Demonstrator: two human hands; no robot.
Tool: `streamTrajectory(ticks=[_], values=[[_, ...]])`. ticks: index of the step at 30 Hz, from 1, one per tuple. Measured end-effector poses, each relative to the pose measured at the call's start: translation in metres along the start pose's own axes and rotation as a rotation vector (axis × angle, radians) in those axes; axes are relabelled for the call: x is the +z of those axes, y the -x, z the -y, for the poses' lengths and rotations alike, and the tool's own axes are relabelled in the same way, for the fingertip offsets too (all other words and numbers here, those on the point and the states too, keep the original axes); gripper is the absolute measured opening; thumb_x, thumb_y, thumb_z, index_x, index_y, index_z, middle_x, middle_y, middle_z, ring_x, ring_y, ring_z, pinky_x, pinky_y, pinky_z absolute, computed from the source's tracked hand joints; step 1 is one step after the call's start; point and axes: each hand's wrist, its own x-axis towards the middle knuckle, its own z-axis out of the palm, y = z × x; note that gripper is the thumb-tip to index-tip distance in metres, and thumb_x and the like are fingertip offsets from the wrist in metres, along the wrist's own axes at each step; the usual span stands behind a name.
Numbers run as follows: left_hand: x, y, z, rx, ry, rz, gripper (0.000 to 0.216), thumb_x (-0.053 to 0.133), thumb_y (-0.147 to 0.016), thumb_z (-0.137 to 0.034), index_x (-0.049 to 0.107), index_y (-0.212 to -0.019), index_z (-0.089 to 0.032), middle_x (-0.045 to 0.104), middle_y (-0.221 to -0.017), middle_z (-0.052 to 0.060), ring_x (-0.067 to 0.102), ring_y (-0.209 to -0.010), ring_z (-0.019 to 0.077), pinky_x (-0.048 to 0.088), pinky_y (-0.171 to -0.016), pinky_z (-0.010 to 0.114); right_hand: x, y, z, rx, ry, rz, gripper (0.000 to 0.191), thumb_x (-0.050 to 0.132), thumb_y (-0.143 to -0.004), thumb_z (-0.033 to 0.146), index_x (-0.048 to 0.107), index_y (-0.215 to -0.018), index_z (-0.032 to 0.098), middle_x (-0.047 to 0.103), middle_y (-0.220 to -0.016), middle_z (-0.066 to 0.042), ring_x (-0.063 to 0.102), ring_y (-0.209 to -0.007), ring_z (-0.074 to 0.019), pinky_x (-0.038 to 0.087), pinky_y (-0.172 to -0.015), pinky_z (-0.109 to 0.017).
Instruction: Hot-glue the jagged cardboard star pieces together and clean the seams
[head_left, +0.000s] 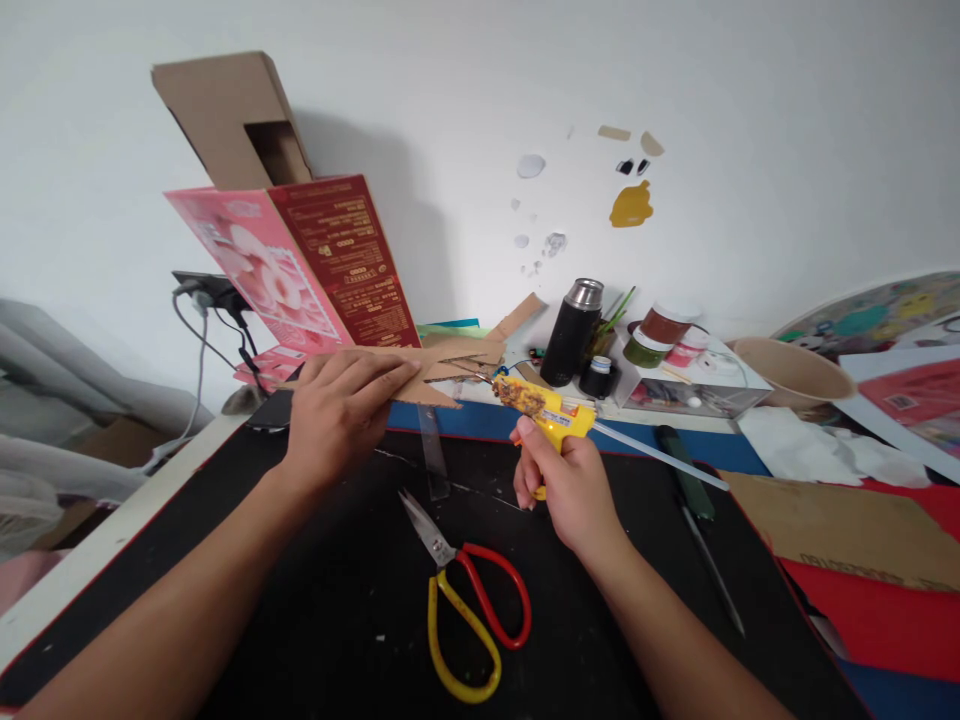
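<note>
My left hand (pixel 337 410) is closed on a flat brown cardboard piece (pixel 442 365) and holds it level above the black mat (pixel 315 600). My right hand (pixel 566 480) grips a yellow hot glue gun (pixel 544 408). The gun's nozzle points left at the edge of the cardboard piece, and a clear glue stick (pixel 660 455) juts out of its back to the right. Scissors (pixel 465 590) with one red and one yellow handle lie open on the mat between my forearms. A clear ruler (pixel 433 452) lies under the cardboard.
A pink and red carton (pixel 300 265) with an open brown flap leans at the back left. A black flask (pixel 571 332), paint jars (pixel 660 335), a paper bowl (pixel 791 372), a dark screwdriver (pixel 694 500) and cardboard sheets (pixel 840 525) crowd the right side. Cables (pixel 202 340) hang at the left.
</note>
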Motion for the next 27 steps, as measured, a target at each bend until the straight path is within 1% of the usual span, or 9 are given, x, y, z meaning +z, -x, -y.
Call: streamTrajectory(ticks=[5,11,17,22,27], values=[[-0.0006,0.0000,-0.0004,-0.018,-0.010,0.007,0.033,0.057,-0.106,-0.024,0.074,-0.134,-0.030,0.081,-0.126,0.007,0.072,-0.116,0.0297,0.050,-0.094,0.048,0.0001,0.0010,0.0003,-0.003,0.016,-0.003,0.062,0.081,-0.080,0.077,0.065,-0.068,0.018,0.045,-0.039,0.007,0.052,-0.034,-0.0116,0.039,-0.037,-0.021],[-0.0015,-0.0008,-0.0001,0.003,-0.031,0.007,0.032,0.056,-0.106,-0.023,0.074,-0.133,-0.029,0.081,-0.125,0.008,0.073,-0.116,0.0308,0.050,-0.093,0.049,0.0011,0.0018,0.0002,-0.004,0.026,0.003,0.063,0.080,-0.078,0.079,0.066,-0.070,0.019,0.045,-0.039,0.007,0.052,-0.034,-0.0128,0.039,-0.036,-0.023],[-0.0012,-0.0007,-0.0003,-0.021,-0.019,0.017,0.032,0.056,-0.106,-0.024,0.074,-0.132,-0.029,0.081,-0.126,0.007,0.072,-0.117,0.0306,0.050,-0.093,0.049,0.0020,0.0021,0.0004,-0.002,0.037,0.002,0.066,0.079,-0.078,0.081,0.062,-0.063,0.019,0.045,-0.037,0.006,0.050,-0.033,-0.0120,0.039,-0.036,-0.022],[-0.0010,-0.0006,-0.0001,-0.027,-0.026,0.019,0.033,0.055,-0.106,-0.023,0.074,-0.133,-0.029,0.081,-0.127,0.006,0.072,-0.117,0.0301,0.049,-0.093,0.048,0.0011,0.0019,0.0009,-0.013,0.004,-0.028,0.063,0.081,-0.078,0.079,0.065,-0.069,0.019,0.044,-0.039,0.008,0.050,-0.033,-0.0119,0.039,-0.036,-0.022],[-0.0009,-0.0004,-0.0004,-0.009,-0.013,0.003,0.033,0.057,-0.106,-0.023,0.074,-0.133,-0.028,0.081,-0.126,0.007,0.073,-0.116,0.0309,0.050,-0.092,0.048,0.0013,0.0018,0.0007,-0.009,0.005,-0.023,0.063,0.081,-0.079,0.078,0.066,-0.069,0.018,0.044,-0.039,0.008,0.051,-0.033,-0.0119,0.039,-0.036,-0.022]])
